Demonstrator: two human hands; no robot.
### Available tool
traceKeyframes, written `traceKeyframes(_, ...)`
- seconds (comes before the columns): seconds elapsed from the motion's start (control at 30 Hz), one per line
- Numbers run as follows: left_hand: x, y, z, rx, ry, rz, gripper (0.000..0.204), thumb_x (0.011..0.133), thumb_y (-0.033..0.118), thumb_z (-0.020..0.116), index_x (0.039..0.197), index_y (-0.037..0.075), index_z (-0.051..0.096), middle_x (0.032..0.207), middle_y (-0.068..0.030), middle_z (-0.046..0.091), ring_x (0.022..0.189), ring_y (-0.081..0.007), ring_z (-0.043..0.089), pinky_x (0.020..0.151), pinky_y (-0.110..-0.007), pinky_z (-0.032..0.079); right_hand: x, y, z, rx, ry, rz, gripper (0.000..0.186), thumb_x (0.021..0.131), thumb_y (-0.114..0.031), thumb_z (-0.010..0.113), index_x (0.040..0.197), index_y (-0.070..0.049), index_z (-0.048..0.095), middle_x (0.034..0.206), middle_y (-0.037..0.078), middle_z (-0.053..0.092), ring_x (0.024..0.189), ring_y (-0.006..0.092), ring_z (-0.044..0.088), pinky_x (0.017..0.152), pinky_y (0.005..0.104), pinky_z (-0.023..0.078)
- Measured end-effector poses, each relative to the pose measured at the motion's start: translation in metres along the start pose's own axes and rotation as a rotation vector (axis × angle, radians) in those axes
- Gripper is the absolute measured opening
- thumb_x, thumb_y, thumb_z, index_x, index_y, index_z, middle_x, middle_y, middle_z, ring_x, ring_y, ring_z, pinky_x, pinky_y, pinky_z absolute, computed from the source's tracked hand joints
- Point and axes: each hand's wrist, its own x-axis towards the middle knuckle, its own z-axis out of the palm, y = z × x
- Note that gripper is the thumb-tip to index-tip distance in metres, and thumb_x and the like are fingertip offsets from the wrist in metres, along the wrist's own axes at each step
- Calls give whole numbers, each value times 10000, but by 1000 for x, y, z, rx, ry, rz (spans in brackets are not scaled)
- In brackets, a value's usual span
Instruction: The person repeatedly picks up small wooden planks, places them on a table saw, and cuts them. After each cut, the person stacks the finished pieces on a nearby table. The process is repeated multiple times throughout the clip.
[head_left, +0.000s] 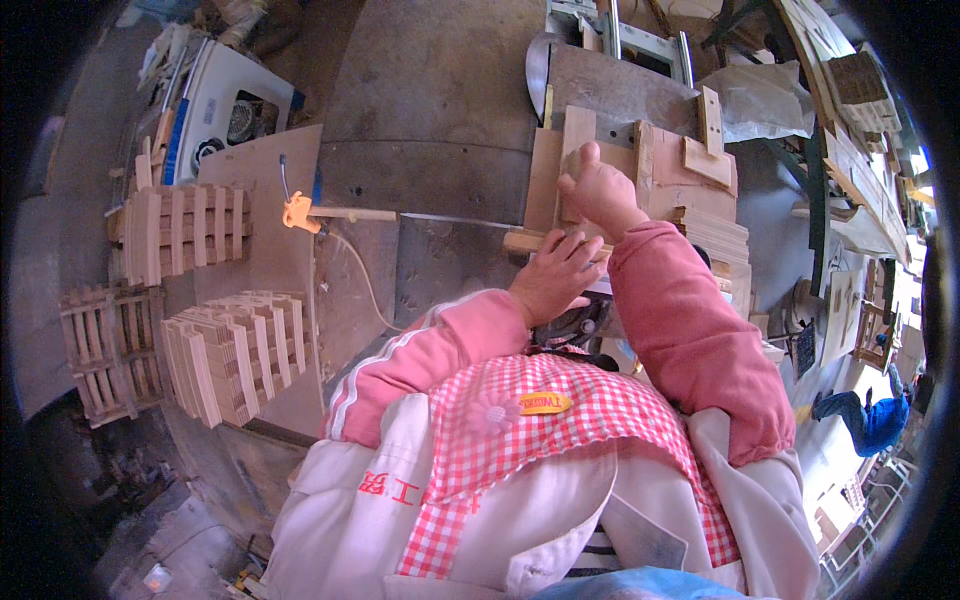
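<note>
My right hand (602, 192) is closed at a pale wooden board (575, 128), its thumb raised and its fingertips mostly hidden. The board lies lengthwise on a wider wooden panel (540, 175) on the work table. Just below, my left hand (555, 272) has its bent fingers over a narrow wooden strip (518, 240) at the panel's near edge. Beside my right hand lie small wooden blocks (707, 160) fixed to another board and a stack of thin boards (715, 240).
An orange air blow gun (298, 210) with a hose rests left on the metal table (430, 170). Several slatted wooden stacks (235, 350) stand further left, near a white machine (210, 100). Timber racks (860, 170) line the right side, where another person in blue (875, 415) is bent over.
</note>
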Motion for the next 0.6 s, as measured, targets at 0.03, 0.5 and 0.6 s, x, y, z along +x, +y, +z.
traceKeyframes(0.03,1,-1,0,2,3,-2,661,658,376,796,1223,124,564,1313,-102,484,1237,-304,412,1054,-474,306,2,0,-1,2,-3,2,512,854,-382,554,1139,11,390,885,292,665,870,437,665,776,506,519)
traceKeyframes(0.5,22,-19,-2,44,7,1,660,644,406,800,1203,134,577,1306,-90,493,1232,-285,412,1057,-459,300,31,5,-10,-27,-19,14,512,858,-378,539,1143,11,370,904,302,660,893,451,657,801,511,510)
traceKeyframes(0.6,28,-24,-1,37,-54,-21,550,714,435,747,1155,138,608,1376,-78,439,1292,-278,356,1064,-484,283,40,8,-9,-33,-1,-3,523,863,-389,535,1154,9,361,886,303,658,869,454,658,779,518,514)
